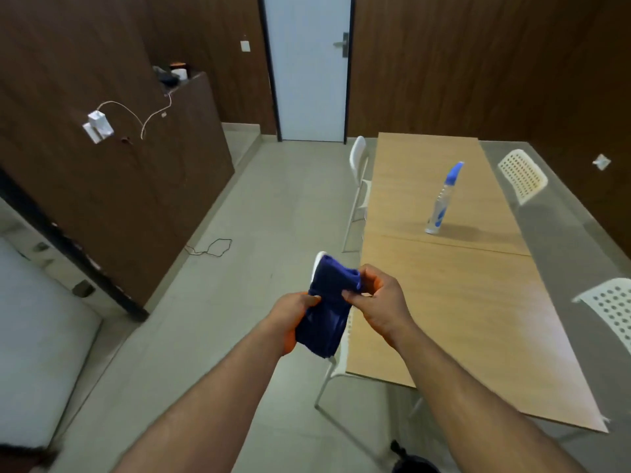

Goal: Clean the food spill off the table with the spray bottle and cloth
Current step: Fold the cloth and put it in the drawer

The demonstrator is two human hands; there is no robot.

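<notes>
Well, cloth (pixel 327 302) between both hands, apparently folded.

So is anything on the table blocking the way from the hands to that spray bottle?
Nothing visible. Both the left hand and right hand hold the blue cloth beside the table, and the tabletop up to the spray bottle looks bare.

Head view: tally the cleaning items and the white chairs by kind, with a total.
Spray bottle: 1, upright on the table
Blue cloth: 1, held in both hands
White chairs: 4 ()
Total: 6
</notes>
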